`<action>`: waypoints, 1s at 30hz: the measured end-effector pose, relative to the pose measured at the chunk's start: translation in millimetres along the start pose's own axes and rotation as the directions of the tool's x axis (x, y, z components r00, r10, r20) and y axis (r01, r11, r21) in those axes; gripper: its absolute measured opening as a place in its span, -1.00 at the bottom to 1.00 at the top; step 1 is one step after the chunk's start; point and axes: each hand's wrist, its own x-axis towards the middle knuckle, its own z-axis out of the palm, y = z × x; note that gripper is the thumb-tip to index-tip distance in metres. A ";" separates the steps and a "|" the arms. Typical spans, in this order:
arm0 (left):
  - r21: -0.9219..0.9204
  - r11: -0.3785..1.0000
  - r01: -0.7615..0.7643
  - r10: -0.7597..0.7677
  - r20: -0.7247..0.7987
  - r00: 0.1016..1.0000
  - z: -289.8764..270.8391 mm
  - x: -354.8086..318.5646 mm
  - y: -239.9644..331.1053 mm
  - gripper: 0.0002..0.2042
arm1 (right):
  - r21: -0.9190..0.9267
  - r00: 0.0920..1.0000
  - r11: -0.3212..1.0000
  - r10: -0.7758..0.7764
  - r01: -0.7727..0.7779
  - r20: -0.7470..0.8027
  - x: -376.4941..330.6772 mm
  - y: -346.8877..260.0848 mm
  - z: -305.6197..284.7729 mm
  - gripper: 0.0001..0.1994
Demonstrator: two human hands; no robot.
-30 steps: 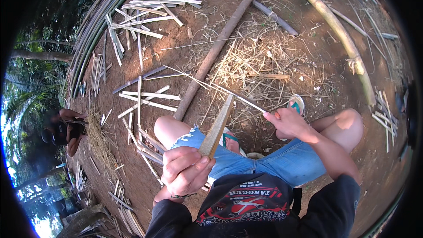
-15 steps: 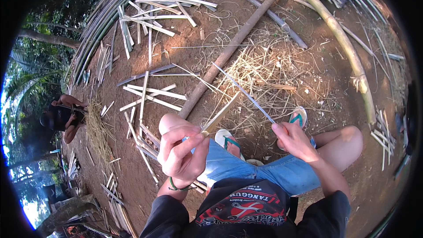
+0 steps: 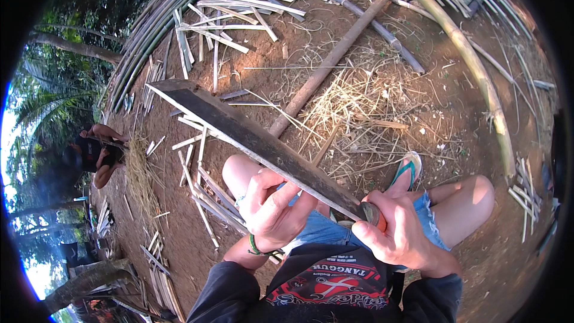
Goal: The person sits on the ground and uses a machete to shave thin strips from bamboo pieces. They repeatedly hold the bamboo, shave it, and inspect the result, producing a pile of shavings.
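A long dark knife blade [image 3: 239, 127] slants from the upper left down toward my lap. My right hand [image 3: 402, 238] is closed around its orange-tipped handle [image 3: 375, 215]. The fingers of my left hand [image 3: 274, 208] pinch the blade near the handle, thumb under it and fingers over it. A thin pale line runs along the blade's lower edge there; I cannot tell whether it is a bamboo sliver or the ground edge. I sit low with bare knees [image 3: 239, 170] and blue shorts under both hands.
A brown pole [image 3: 326, 69] lies on the dirt ahead, with dry shavings [image 3: 365, 104] beside it. Split bamboo strips [image 3: 230, 18] lie further up, and a thick green bamboo stem [image 3: 475, 72] curves on the right. Another person [image 3: 95, 155] crouches at left. A flip-flop [image 3: 408, 172] is on my foot.
Before, my hands were apart with a thin strip stretched between them. Now they are close together and the big blade is raised across the view, near the camera.
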 end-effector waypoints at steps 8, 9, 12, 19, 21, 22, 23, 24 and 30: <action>-0.123 0.986 0.111 -0.114 -0.016 0.993 2.9 -12.5 3.7 -0.71 | -0.061 0.999 0.998 -0.012 0.014 0.032 -2.4 -8.6 -5.3 -0.59; -0.151 0.980 0.130 -0.136 -0.031 0.990 4.1 -15.0 4.3 -0.70 | -0.059 0.999 0.998 -0.015 0.017 0.039 -2.2 -9.8 -5.7 -0.59; -0.152 0.980 0.129 -0.135 -0.030 0.990 2.9 -14.8 3.8 -0.70 | -0.069 0.999 0.997 -0.036 0.039 0.031 -1.7 -7.2 -4.9 -0.58; -0.035 0.999 0.036 -0.036 -0.011 0.999 -1.5 -9.8 -1.4 -0.67 | -0.034 0.999 0.999 -0.001 0.003 0.052 -0.2 -9.7 -5.4 -0.58; -0.025 0.999 0.030 -0.030 0.001 1.000 -3.6 -10.7 -0.8 -0.67 | -0.005 0.997 0.999 0.032 -0.032 0.069 -1.3 -11.1 -5.2 -0.59; -0.020 0.999 0.027 -0.027 0.007 1.000 -4.7 -11.0 -0.3 -0.67 | -0.001 0.993 0.996 0.091 -0.091 0.081 -1.7 -14.4 -5.6 -0.58; -0.005 1.000 0.013 -0.013 0.018 1.000 -4.6 -10.0 -0.3 -0.69 | 0.004 0.984 0.988 0.152 -0.153 0.090 -1.3 -19.5 -6.9 -0.57; 0.009 1.000 -0.002 0.001 0.028 1.000 -4.4 -8.5 -0.7 -0.70 | 0.009 0.972 0.977 0.213 -0.215 0.100 -0.9 -22.1 -7.8 -0.55; 0.060 0.991 -0.120 0.118 0.039 0.992 -39.6 9.8 2.7 -0.78 | -0.021 0.998 1.000 0.011 -0.009 0.059 -6.2 -13.0 -5.8 -0.60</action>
